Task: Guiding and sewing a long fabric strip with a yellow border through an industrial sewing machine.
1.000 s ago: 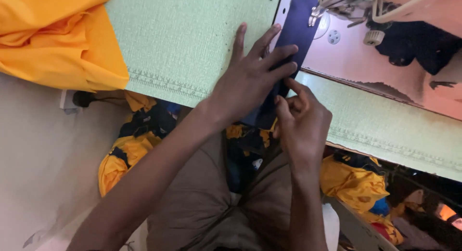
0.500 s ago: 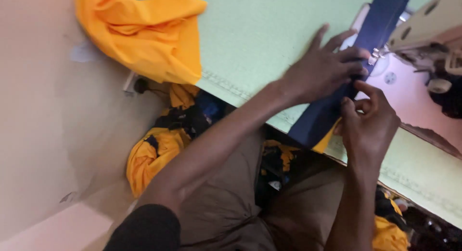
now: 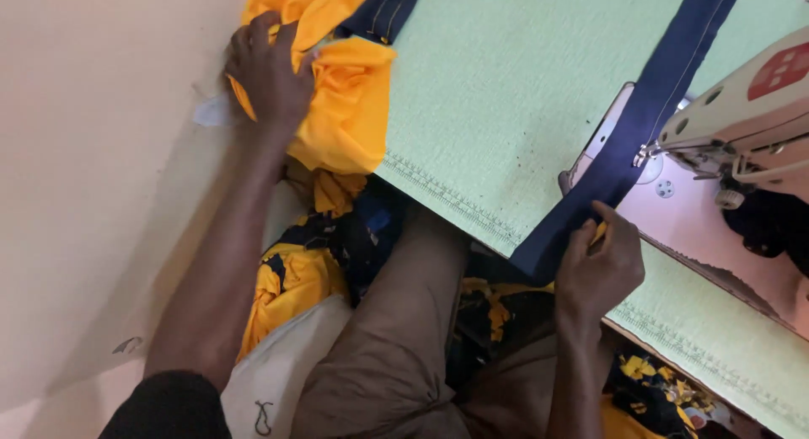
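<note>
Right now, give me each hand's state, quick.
Left hand: closed, grip on the orange fabric.
Right hand: closed, pinching the navy strip.

Left hand (image 3: 268, 72) grips orange cloth (image 3: 345, 110); right hand (image 3: 598, 266) pinches navy strip (image 3: 640, 127).

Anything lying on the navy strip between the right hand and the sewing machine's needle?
Nothing visible does. The right hand pinches the near end of the navy strip, which runs bare across the green table and under the sewing machine. The left hand grips orange cloth well aside.
</note>
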